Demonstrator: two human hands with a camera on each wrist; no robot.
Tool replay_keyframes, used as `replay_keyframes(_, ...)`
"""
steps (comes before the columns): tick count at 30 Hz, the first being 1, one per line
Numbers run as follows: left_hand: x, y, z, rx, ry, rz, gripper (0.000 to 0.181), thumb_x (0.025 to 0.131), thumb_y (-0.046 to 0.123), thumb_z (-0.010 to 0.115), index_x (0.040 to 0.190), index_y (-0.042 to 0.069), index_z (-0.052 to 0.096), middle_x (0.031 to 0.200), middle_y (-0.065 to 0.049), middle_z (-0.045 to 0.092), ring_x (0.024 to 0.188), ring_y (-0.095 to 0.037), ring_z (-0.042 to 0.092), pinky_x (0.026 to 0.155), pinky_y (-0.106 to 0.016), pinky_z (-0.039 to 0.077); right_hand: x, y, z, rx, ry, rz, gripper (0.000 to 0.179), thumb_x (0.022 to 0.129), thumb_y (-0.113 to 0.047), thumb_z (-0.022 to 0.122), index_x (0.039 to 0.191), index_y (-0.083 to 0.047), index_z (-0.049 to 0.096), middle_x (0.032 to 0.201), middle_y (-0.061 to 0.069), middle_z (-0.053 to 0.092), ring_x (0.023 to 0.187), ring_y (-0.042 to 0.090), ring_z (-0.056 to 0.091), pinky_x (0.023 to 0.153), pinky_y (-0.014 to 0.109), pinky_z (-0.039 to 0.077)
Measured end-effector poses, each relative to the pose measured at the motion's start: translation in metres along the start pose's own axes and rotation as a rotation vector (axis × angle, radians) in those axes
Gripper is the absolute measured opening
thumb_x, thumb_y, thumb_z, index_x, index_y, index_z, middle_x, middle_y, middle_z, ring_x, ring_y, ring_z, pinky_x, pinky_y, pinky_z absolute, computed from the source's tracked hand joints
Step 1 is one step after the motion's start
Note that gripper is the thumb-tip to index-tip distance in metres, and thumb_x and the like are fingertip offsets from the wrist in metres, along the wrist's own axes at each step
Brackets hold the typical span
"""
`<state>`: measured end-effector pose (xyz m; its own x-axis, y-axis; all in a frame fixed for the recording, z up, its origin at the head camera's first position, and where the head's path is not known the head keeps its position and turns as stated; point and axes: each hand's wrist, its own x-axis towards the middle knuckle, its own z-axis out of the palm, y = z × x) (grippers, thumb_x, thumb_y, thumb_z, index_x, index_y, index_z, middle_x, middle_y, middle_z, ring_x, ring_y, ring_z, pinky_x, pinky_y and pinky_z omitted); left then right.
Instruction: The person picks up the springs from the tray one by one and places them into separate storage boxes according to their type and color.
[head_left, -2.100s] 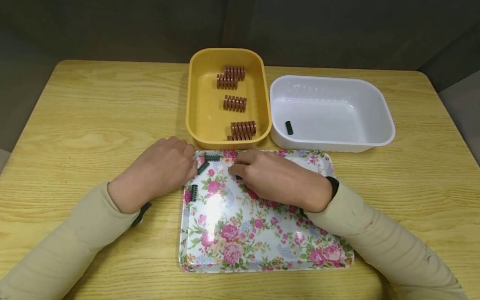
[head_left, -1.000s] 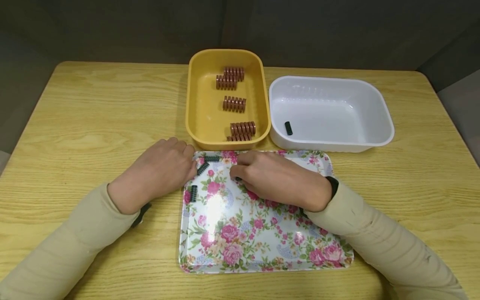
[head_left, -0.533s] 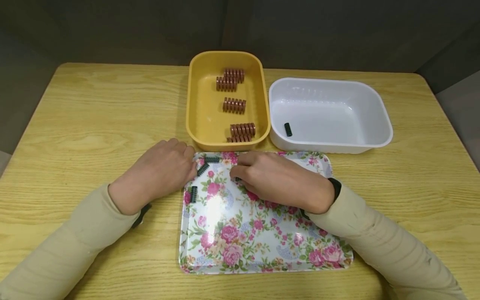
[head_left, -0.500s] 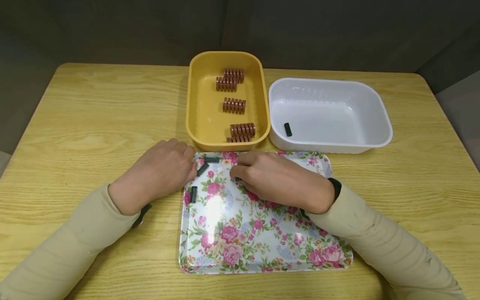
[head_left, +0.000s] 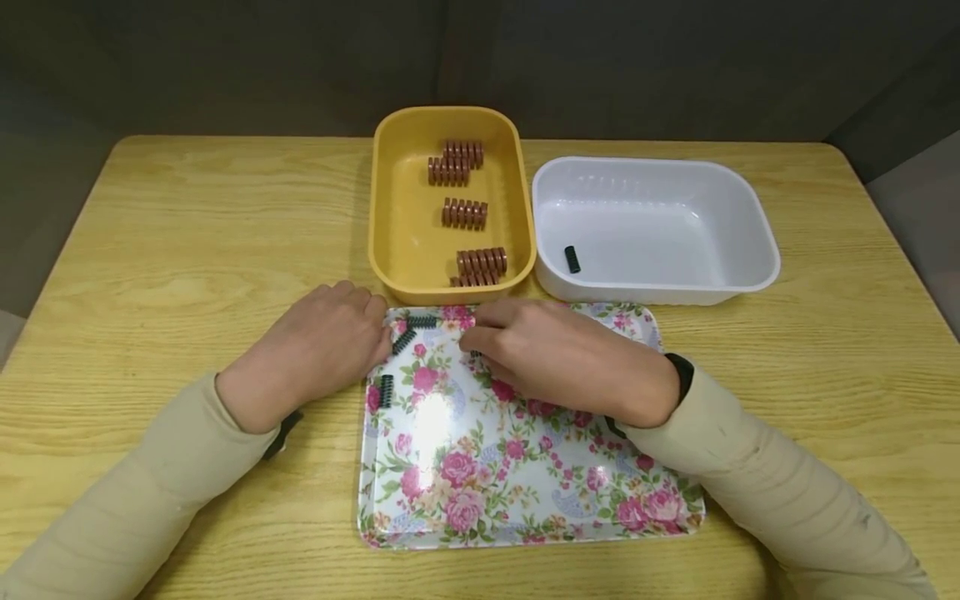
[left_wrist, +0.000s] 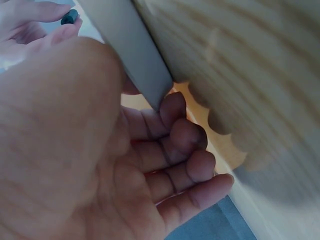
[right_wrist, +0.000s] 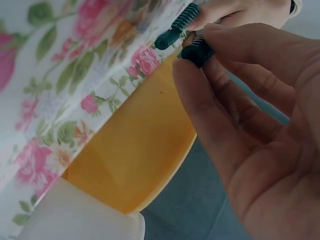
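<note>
My right hand (head_left: 555,358) pinches a small dark green coil spring (right_wrist: 197,51) between thumb and index finger, over the far part of a floral tray (head_left: 517,508). In the head view the hand hides most of that spring. At the tray's far left corner, my left hand (head_left: 318,342) holds the rim, its fingertips (left_wrist: 187,134) curled against the edge in the left wrist view. Close to the left hand, three more green springs lie on the tray: one along the far rim (head_left: 422,322), one slanted (head_left: 403,342) and one nearer me (head_left: 386,391).
Behind the tray stands a yellow bin (head_left: 401,242) with several thick brown springs (head_left: 464,213). A white bin (head_left: 637,293) sits to its right, with one green spring (head_left: 572,259) lying inside. All rest on a wooden table (head_left: 225,225) backed by a dark panel (head_left: 300,67).
Both hands keep almost the same place and grip. The head view has shifted slightly, so the bins appear a little lower and further left.
</note>
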<state>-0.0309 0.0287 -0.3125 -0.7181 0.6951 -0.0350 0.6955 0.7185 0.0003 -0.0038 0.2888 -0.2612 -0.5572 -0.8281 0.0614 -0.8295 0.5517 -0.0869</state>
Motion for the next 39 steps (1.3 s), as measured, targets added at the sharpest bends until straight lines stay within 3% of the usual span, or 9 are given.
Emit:
replay_keyframes(7,0.001,0.000,0.000,0.004,-0.019,0.002,0.029,0.104,0.024,0.052,0.086,0.002,0.058,0.077,-0.008,0.057,0.071,-0.023,0.050,0.065,-0.038,0.048,-0.002,0.000,-0.004,0.002,0.029,0.007,0.012,0.093,-0.008,0.074,0.104,-0.011,0.079,0.090,0.002,0.068,0.078,0.010,0.063,0.069,0.023,0.057)
replay_keyframes(15,0.001,0.000,0.001,0.003,-0.006,0.007,0.028,0.104,0.023,0.052,0.085,0.003,0.058,0.077,-0.007,0.056,0.072,-0.023,0.050,0.065,-0.039,0.048,-0.003,0.001,-0.012,-0.028,0.092,-0.012,0.017,0.090,-0.010,0.078,0.107,-0.010,0.080,0.097,0.002,0.073,0.086,0.011,0.067,0.086,0.035,0.057)
replay_keyframes(20,0.001,0.000,0.002,0.001,0.007,0.007,0.028,0.103,0.022,0.052,0.083,0.004,0.057,0.076,-0.007,0.055,0.071,-0.023,0.050,0.064,-0.038,0.047,-0.004,0.002,-0.016,0.014,0.117,-0.008,0.016,0.091,-0.010,0.078,0.107,-0.009,0.079,0.100,0.003,0.074,0.091,0.013,0.070,0.082,0.029,0.060)
replay_keyframes(39,0.001,0.000,0.003,0.009,0.031,0.014,0.027,0.102,0.022,0.053,0.082,0.004,0.057,0.074,-0.007,0.055,0.068,-0.022,0.047,0.062,-0.037,0.045,-0.009,0.009,-0.025,0.067,0.218,0.001,0.015,0.090,-0.011,0.079,0.105,-0.007,0.077,0.096,0.004,0.071,0.084,0.016,0.070,0.073,0.029,0.060)
